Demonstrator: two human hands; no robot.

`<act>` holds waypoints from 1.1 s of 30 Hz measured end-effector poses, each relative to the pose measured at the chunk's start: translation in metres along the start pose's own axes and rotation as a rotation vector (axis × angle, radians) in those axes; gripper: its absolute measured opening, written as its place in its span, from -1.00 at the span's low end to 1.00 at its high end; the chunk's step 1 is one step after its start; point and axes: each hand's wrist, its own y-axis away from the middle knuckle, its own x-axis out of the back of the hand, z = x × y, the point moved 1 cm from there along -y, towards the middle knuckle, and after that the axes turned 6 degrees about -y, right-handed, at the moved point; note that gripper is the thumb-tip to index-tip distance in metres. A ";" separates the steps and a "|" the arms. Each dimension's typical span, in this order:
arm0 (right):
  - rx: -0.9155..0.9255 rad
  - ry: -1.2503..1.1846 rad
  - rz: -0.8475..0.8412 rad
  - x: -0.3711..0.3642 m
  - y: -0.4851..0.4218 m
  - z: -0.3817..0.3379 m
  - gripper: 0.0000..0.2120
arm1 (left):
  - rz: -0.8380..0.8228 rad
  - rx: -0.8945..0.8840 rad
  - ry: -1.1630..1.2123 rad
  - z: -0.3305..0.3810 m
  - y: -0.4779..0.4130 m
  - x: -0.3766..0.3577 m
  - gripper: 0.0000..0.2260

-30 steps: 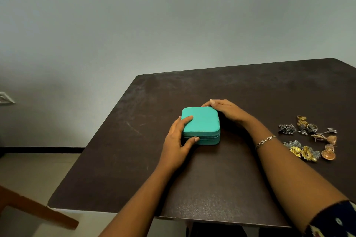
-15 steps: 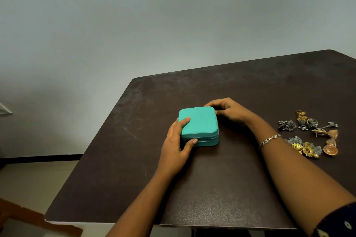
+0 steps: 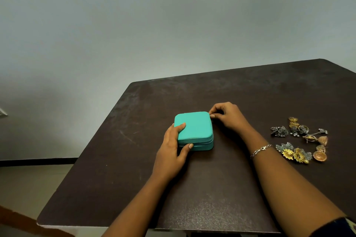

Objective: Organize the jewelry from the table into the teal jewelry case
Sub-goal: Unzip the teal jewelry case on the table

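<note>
1. Teal jewelry case (image 3: 194, 128): closed and lying flat near the middle of the tabletop (image 3: 212, 208). The seam line shows along its near side. No piece is inside yet, as far as can be judged.
2. Left hand (image 3: 171, 152): clamped on the case's near left corner, with fingers flat on the lid and the thumb against the near side. Risk: fingers pressing the lid down would fight the opening. If the hold is too light, the case skids or turns on the smooth top.
3. Right hand (image 3: 229, 116): thumb and forefinger are pinched together at the case's far right corner. What they hold is too small to tell, probably a zip pull. Risk: the rounded corner is where a zip tends to snag, and a hard tug could jerk the case right, toward the pile.
4. Jewelry (image 3: 300, 140): a loose cluster of gold and dark silver pieces, well apart from the case at the right. Risk: hooks and dangles look interlocked, so lifting one may drag others. The right forearm passes just beside them, and a sweep could scatter pieces.
5. Bracelet (image 3: 261, 150) on the right wrist: could catch on a piece when reaching over.
</note>
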 end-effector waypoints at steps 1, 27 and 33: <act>-0.001 0.014 0.002 0.002 0.002 0.000 -0.92 | -0.001 0.001 -0.006 0.000 0.000 0.000 -0.51; -0.023 -0.212 -0.635 0.022 0.050 -0.020 -0.95 | 0.021 -0.008 -0.085 0.005 0.001 -0.001 -0.52; 0.011 -0.400 -0.044 0.016 0.044 -0.014 -0.74 | 0.017 0.001 -0.102 0.005 0.003 0.001 -0.45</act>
